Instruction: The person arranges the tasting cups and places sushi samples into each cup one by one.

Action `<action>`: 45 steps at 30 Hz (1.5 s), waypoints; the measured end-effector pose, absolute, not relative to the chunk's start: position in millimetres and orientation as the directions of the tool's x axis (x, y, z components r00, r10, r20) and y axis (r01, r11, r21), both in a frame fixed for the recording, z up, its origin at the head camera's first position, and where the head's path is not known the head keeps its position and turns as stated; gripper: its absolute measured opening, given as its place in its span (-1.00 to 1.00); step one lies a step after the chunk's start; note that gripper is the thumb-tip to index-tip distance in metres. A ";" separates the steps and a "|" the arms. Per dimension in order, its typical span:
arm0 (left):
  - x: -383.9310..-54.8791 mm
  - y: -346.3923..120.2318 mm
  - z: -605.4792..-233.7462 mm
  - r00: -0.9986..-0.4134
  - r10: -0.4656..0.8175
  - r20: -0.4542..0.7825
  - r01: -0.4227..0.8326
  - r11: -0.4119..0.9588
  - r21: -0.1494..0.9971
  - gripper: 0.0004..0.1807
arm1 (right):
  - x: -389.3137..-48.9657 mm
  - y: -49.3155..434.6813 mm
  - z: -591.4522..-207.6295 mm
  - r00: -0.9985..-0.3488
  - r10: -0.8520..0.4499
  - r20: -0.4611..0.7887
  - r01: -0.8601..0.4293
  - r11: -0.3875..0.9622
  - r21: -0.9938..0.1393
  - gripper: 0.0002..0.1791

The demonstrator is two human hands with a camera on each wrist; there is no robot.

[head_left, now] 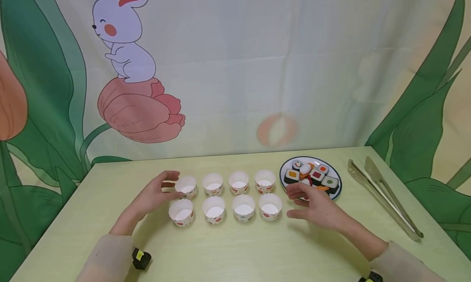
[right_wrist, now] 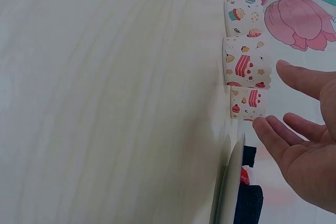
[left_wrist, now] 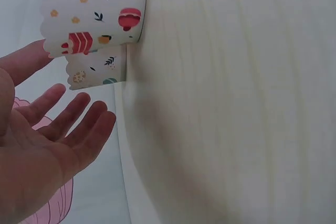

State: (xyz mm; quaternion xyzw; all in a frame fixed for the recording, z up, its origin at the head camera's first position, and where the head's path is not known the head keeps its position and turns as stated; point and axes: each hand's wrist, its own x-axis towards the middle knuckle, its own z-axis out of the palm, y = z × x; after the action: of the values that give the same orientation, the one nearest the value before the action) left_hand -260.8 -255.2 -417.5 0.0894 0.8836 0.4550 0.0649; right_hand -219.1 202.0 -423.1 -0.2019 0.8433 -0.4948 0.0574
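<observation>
Two rows of white paper baking cups with printed sweets and flowers stand upright on the table. My left hand (head_left: 156, 194) is at the left end of the rows, fingers spread and thumb near the rim of the back-left cup (head_left: 186, 186); the front-left cup (head_left: 182, 212) stands just below it. In the left wrist view the left fingers (left_wrist: 86, 124) are loosely bent with nothing between them. My right hand (head_left: 312, 206) hovers right of the front-right cup (head_left: 270, 206), overlapping the near edge of the sushi plate (head_left: 282, 183). Its fingers (right_wrist: 273, 139) are relaxed and hold nothing.
Assorted sushi pieces (head_left: 316, 175) lie on the blue-rimmed plate. To its right, metal tongs (head_left: 386, 200) rest spread apart on the pale table (head_left: 235, 249). A printed cloth with a rabbit (head_left: 130, 61) hangs behind the table's back edge.
</observation>
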 end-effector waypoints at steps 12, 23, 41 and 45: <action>-262.2 -258.5 -422.3 -0.967 0.247 -0.059 0.091 0.554 0.828 -0.23 | -219.7 206.4 -423.6 -0.910 -0.400 0.110 -0.297 0.442 -0.846 -0.35; -269.1 -260.8 -426.1 -0.960 0.273 -0.067 0.100 0.554 0.827 -0.17 | -219.7 212.3 -419.5 -0.918 -0.376 0.125 -0.311 0.490 -0.814 -0.39; -274.6 -260.1 -426.6 -0.953 0.298 -0.057 0.123 0.551 0.825 -0.19 | -218.6 232.0 -412.0 -0.929 -0.348 0.125 -0.307 0.537 -0.786 -0.39; -275.5 -259.8 -425.2 -0.953 0.294 -0.070 0.115 0.568 0.815 -0.17 | -218.7 238.9 -410.2 -0.926 -0.351 0.140 -0.323 0.543 -0.775 -0.40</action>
State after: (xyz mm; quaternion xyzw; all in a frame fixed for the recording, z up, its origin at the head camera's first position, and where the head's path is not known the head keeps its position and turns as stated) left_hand -275.5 -259.8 -425.2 0.1160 0.8798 0.4501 0.0994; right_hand -218.7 238.9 -410.2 -0.1918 0.8782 -0.4378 0.0159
